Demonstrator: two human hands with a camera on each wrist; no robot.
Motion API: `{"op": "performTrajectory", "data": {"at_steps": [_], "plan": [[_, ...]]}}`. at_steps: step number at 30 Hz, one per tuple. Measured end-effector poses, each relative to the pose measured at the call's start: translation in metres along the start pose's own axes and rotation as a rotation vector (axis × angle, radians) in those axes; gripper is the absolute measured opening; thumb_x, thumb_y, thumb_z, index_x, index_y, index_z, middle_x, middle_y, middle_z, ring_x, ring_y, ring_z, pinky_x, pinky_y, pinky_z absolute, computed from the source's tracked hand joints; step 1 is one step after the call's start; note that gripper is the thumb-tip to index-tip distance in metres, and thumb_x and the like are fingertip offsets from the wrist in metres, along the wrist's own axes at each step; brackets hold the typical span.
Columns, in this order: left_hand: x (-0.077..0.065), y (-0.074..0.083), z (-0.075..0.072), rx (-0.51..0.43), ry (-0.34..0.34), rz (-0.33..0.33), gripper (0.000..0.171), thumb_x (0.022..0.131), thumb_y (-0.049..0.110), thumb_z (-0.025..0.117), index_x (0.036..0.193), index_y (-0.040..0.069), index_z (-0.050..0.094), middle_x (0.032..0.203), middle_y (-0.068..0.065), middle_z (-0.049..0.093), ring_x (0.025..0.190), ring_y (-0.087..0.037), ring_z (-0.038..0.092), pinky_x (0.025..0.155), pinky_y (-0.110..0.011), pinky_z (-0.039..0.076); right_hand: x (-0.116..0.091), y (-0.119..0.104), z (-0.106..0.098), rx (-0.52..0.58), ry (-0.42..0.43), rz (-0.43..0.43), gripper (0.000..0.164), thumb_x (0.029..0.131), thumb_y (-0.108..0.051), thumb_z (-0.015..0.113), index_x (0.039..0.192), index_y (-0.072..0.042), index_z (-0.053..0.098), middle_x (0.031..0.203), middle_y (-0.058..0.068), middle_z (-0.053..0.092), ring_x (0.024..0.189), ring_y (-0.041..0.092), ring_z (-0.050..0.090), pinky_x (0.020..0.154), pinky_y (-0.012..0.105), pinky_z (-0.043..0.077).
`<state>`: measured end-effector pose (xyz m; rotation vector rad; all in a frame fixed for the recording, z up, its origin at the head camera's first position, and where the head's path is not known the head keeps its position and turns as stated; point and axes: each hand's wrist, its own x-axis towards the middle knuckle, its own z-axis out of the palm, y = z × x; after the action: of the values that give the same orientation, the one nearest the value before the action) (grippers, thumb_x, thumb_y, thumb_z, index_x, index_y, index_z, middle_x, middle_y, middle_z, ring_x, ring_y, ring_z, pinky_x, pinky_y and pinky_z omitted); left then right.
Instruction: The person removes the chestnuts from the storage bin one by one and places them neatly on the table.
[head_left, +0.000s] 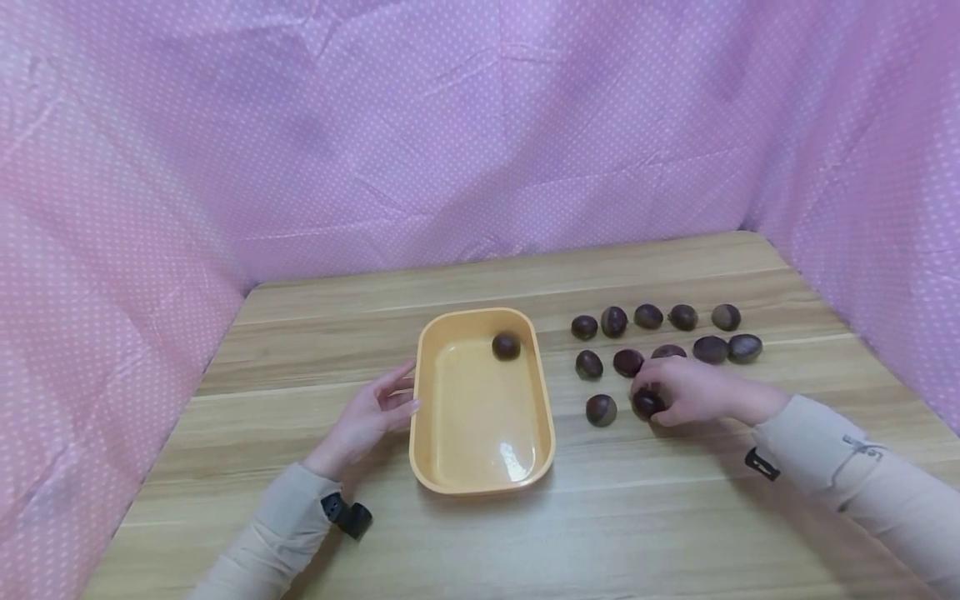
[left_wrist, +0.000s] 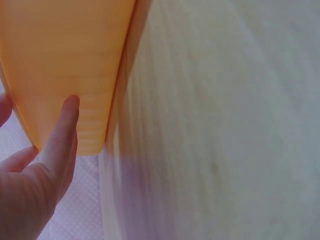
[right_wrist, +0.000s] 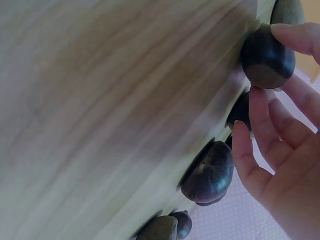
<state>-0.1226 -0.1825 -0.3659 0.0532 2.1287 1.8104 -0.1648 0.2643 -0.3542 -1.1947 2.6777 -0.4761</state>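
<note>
A yellow-orange rectangular tray [head_left: 480,433] stands on the wooden table, with one chestnut [head_left: 506,346] inside near its far right corner. My left hand [head_left: 375,410] touches the tray's left wall with its fingers extended; the left wrist view shows a fingertip against the outer side [left_wrist: 60,65]. To the right of the tray, my right hand [head_left: 690,390] pinches a dark brown chestnut [right_wrist: 268,57] between thumb and fingers, at the nearest row. Beside it on the left lies another chestnut [head_left: 601,410].
More chestnuts form two rows behind the right hand: a far row including one chestnut [head_left: 648,316] and a middle row including another [head_left: 709,349]. Pink dotted cloth [head_left: 495,150] hangs around the back and sides of the table [head_left: 315,333].
</note>
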Motion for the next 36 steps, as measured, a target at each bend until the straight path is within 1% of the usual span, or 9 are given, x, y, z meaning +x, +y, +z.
{"op": "performTrajectory", "data": {"at_steps": [5,10,12,19,23,26,31,36], "plan": [[0.001,-0.001,0.0,0.003,0.005,0.0,0.066,0.091,-0.001,0.057,0.149,0.004,0.025,0.139,-0.029,0.039,0.12,-0.031,0.052,0.086,-0.022,0.053,0.0,0.0,0.001,-0.001,-0.001,0.002,0.032,0.066,-0.011,0.078,0.097,-0.014,0.069,0.095,-0.006,0.065,0.086,0.009,0.058,0.073,0.028,0.051],[0.0,0.0,0.001,0.008,0.009,-0.005,0.066,0.091,0.001,0.058,0.149,0.006,0.026,0.139,-0.029,0.04,0.121,-0.031,0.051,0.086,-0.023,0.054,0.001,0.003,0.002,0.002,0.021,-0.028,0.032,0.065,-0.012,0.079,0.096,-0.014,0.069,0.093,-0.006,0.064,0.083,0.007,0.056,0.07,0.025,0.049],[0.001,0.0,0.001,0.01,0.011,-0.011,0.066,0.091,0.001,0.058,0.149,0.006,0.026,0.139,-0.028,0.04,0.122,-0.032,0.051,0.086,-0.023,0.054,0.001,0.003,0.0,0.003,0.027,-0.035,0.032,0.065,-0.011,0.079,0.095,-0.014,0.069,0.093,-0.006,0.064,0.083,0.007,0.056,0.07,0.025,0.05],[0.001,0.001,0.001,0.023,0.0,-0.002,0.066,0.092,0.004,0.059,0.149,0.007,0.026,0.139,-0.028,0.04,0.118,-0.029,0.053,0.086,-0.023,0.054,0.003,-0.002,-0.012,0.032,0.031,-0.013,0.03,0.069,-0.01,0.078,0.097,-0.01,0.068,0.093,-0.004,0.066,0.08,0.011,0.059,0.069,0.028,0.053],[0.002,0.001,0.0,0.016,-0.013,0.005,0.067,0.092,0.004,0.059,0.15,0.007,0.025,0.139,-0.029,0.04,0.116,-0.027,0.055,0.086,-0.024,0.054,0.005,-0.005,-0.018,0.031,0.047,0.005,0.031,0.07,-0.013,0.078,0.099,-0.009,0.068,0.096,-0.002,0.068,0.081,0.013,0.061,0.071,0.03,0.054],[0.001,0.001,0.0,0.016,-0.015,0.008,0.067,0.092,0.004,0.059,0.15,0.006,0.024,0.139,-0.029,0.04,0.115,-0.026,0.055,0.087,-0.024,0.054,0.008,-0.007,-0.021,0.04,0.053,0.013,0.031,0.071,-0.011,0.078,0.1,-0.008,0.068,0.096,-0.001,0.068,0.084,0.014,0.062,0.074,0.03,0.055],[0.002,0.0,0.0,0.007,-0.009,-0.002,0.068,0.091,0.002,0.059,0.15,0.007,0.025,0.139,-0.028,0.041,0.113,-0.024,0.056,0.086,-0.025,0.054,0.016,-0.014,-0.029,0.054,0.037,0.017,0.03,0.072,-0.009,0.077,0.101,-0.007,0.068,0.097,0.002,0.068,0.086,0.014,0.061,0.078,0.035,0.054],[0.001,0.001,0.0,0.005,-0.011,-0.003,0.067,0.091,0.002,0.059,0.15,0.008,0.025,0.139,-0.028,0.04,0.115,-0.027,0.055,0.087,-0.025,0.054,0.028,-0.025,-0.039,0.031,0.035,-0.014,0.029,0.072,-0.007,0.076,0.1,-0.007,0.068,0.092,0.002,0.066,0.082,0.013,0.059,0.074,0.034,0.054]]}}
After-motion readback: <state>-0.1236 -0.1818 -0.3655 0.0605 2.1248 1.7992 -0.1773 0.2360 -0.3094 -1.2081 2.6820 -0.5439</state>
